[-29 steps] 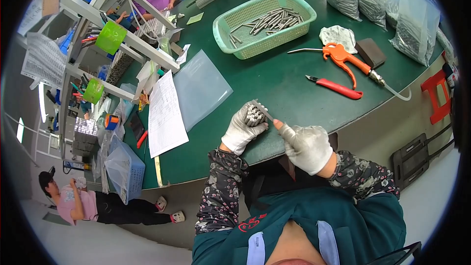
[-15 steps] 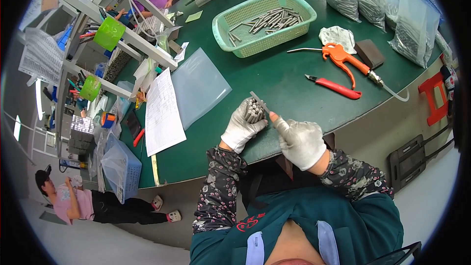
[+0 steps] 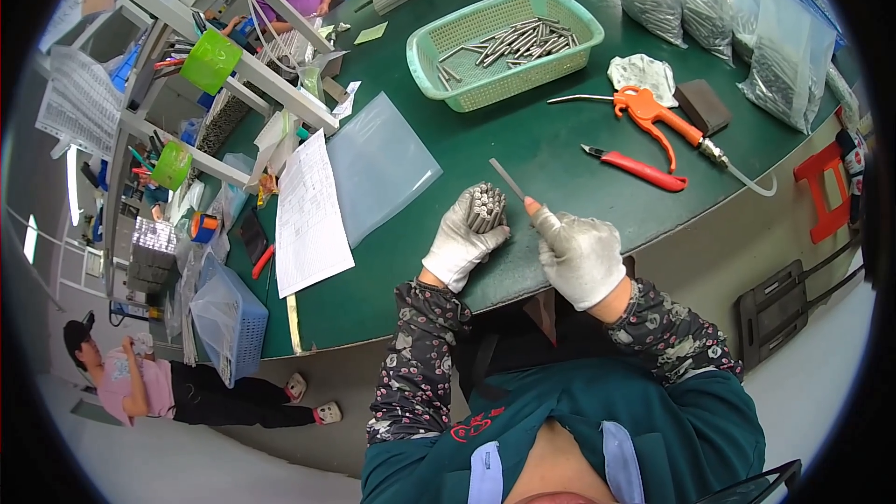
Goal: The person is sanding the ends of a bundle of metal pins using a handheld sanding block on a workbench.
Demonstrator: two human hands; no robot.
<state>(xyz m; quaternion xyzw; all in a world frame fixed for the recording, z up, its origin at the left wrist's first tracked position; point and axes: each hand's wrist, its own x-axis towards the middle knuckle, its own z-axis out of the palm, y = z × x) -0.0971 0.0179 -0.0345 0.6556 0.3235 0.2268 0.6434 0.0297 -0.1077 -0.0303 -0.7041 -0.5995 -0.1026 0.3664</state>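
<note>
My left hand (image 3: 459,247), in a white glove, is closed around a bundle of short metal rods (image 3: 485,208), their ends facing up. To its right, my gloved right hand (image 3: 583,259) grips a thin, flat grey metal strip (image 3: 507,178) that looks like a file. One bare fingertip lies along the strip. The strip slants up and left past the rods, with a small gap between them. Beyond both hands stands a light green perforated basket (image 3: 425,65) with many loose metal rods (image 3: 527,42) in it.
Right of the basket lie an orange air blow gun (image 3: 653,112), a red-handled knife (image 3: 639,171), a white cloth (image 3: 644,77) and a dark block (image 3: 702,105). Bags of rods (image 3: 789,75) stand far right. Papers (image 3: 313,215) and a plastic sheet (image 3: 383,168) lie left. Two people are nearby.
My right hand has shifted slightly right, carrying the flat strip off the rod ends. The left hand and its bundle have stayed nearly in place.
</note>
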